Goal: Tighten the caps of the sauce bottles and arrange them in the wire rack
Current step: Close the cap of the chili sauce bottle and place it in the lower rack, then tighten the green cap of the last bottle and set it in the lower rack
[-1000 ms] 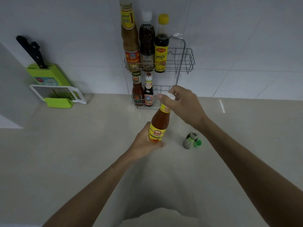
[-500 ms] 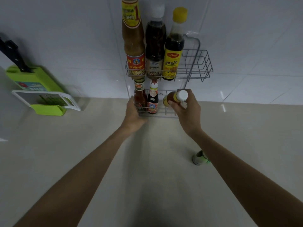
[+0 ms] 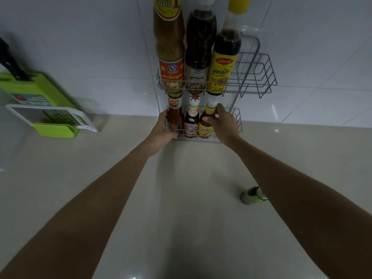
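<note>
A two-tier wire rack (image 3: 259,77) stands against the tiled wall. Its upper shelf holds three tall bottles: a tan sauce (image 3: 170,47), a dark sauce (image 3: 199,47) and a yellow-capped soy bottle (image 3: 225,61). On the lower shelf stand a red sauce bottle (image 3: 175,117), a small dark bottle (image 3: 191,121) and an orange chilli sauce bottle (image 3: 206,125) with a white cap. My right hand (image 3: 221,123) grips the chilli bottle upright inside the lower shelf. My left hand (image 3: 163,127) holds the rack's lower left corner. A small green bottle (image 3: 252,196) lies on the counter, partly behind my right forearm.
A green slicer box (image 3: 38,93) with a black knife handle and a white grater frame (image 3: 50,113) sits at the left against the wall. The right half of the upper shelf and the right end of the lower shelf hold nothing.
My right hand carried the chilli bottle from the counter into the lower shelf and stood it upright. My left hand let go of the bottle and took hold of the rack's corner.
</note>
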Motion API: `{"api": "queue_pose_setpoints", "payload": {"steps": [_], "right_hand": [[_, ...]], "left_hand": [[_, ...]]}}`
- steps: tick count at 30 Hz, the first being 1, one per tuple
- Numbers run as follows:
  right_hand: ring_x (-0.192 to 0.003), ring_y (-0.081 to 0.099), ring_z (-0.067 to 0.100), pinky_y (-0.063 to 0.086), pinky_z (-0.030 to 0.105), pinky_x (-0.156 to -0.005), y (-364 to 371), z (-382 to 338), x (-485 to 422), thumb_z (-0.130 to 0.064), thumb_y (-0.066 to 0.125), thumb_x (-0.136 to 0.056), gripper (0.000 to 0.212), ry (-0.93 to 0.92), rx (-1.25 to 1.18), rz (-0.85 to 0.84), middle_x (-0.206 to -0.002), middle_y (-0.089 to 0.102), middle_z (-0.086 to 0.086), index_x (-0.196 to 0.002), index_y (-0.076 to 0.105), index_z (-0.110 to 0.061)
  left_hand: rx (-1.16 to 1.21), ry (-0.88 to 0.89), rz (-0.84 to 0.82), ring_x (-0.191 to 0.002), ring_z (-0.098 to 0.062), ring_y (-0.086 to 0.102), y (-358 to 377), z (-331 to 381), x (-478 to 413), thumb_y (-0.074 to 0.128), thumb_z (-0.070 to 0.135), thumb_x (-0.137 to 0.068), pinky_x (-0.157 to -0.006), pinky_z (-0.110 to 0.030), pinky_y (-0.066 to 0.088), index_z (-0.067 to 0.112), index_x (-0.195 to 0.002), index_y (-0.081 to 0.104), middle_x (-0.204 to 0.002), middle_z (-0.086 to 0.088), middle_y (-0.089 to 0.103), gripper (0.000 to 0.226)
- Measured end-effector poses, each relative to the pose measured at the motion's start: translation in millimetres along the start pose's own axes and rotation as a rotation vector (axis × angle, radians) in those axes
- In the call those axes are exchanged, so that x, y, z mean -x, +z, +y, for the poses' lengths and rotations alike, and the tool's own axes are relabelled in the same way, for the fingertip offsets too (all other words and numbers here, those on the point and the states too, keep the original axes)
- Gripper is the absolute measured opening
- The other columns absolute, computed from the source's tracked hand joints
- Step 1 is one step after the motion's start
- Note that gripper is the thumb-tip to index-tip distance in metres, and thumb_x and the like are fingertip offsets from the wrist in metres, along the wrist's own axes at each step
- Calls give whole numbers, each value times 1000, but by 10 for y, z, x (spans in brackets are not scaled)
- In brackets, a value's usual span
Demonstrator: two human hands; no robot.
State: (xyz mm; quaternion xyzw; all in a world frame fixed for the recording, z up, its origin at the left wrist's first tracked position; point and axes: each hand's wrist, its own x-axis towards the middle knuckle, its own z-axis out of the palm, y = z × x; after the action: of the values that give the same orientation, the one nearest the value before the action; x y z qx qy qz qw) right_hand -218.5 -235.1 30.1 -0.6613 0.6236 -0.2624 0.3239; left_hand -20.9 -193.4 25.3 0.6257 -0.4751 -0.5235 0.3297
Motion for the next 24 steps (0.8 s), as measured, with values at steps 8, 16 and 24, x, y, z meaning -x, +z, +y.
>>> {"api": "queue_pose_setpoints", "payload": {"steps": [8,16,24], "right_hand": [[-130,47,35,42,37,-100,-200,47,-16,-19,62,-92,63,-28,106,-178,-148,43,17,-144,29,-9],[-112,63,22,50,26,-89,-559,536,323,17,47,-83,47,-113,276,-284,-127,64,7,-113,66,-14],[-106,56,30,47,35,-90,-424,1406,977,-13,79,-69,53,-34,427,-520,-117,55,11,-119,62,-20]], "left_hand": [[-42,-70,73,-139,-18,33,-20,4,72,66,-2,-83,-95,-20,30,19,-155,9,-155,0,31,94],[-279,132,482,-129,-27,43,92,-455,403,68,-2,-78,-106,-26,33,7,-135,46,-138,-14,47,62],[-457,223,-243,-141,-19,33,1229,-529,594,73,8,-80,-105,-10,19,9,-145,35,-151,-8,36,75]]}}
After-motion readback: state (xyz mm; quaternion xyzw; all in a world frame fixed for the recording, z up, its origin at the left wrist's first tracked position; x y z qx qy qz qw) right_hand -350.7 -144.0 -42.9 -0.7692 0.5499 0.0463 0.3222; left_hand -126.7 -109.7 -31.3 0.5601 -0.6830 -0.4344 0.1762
